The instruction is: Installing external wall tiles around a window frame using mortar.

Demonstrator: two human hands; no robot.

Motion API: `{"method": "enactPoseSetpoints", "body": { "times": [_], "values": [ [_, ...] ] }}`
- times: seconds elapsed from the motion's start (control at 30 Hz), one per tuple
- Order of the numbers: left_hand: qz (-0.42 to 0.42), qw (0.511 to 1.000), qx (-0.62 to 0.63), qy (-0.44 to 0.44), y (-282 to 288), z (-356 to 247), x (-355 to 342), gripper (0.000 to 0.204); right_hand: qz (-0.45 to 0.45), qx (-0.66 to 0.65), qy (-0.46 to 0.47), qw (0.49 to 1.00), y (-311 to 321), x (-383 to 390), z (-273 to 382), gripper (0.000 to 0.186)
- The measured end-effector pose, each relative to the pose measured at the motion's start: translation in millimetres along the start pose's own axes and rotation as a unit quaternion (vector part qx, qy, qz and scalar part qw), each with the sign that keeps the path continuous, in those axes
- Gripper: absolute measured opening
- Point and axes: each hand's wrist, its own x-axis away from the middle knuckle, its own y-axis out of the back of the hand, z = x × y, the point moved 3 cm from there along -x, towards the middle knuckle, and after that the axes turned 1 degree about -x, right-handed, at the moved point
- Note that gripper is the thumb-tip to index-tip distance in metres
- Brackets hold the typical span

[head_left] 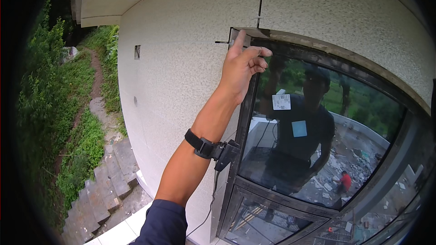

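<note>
My left hand point(243, 66) is raised to the upper left corner of a dark-framed window. Its index finger points up against or just in front of the recess corner point(249, 40); whether the tip touches cannot be told. The other fingers are bent loosely to the right, and no object shows in them. A black strap point(200, 144) with a small dark device and a cable is round my forearm. Below and right of the hand is the dark window pane point(318, 140), bearing a white label point(281, 102) and a pale blue square point(299, 129). My right hand is not directly in view.
A speckled cream wall point(177, 81) surrounds the window, with a small square opening point(137, 52) at left. Concrete steps point(109, 181) descend at lower left beside greenery point(54, 109) and a dirt path. The glass reflects my figure, scattered debris and a person in red point(345, 181).
</note>
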Motion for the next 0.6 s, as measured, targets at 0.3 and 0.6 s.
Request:
{"method": "enactPoseSetpoints", "body": {
  "times": [0.3, 0.6],
  "values": [
    [0.015, 0.999, 0.030, -0.005, -2.5, 1.6, 1.0, 0.086, -0.008, -0.059, -0.006, 0.998, -8.5, 2.5, -11.9, 0.031],
    [0.022, 0.997, 0.063, 0.031, -8.3, 12.0, -3.3, 0.079, -0.006, -0.032, 0.002, 0.999, -10.6, 2.9, -11.1, 0.029]
  ]
}}
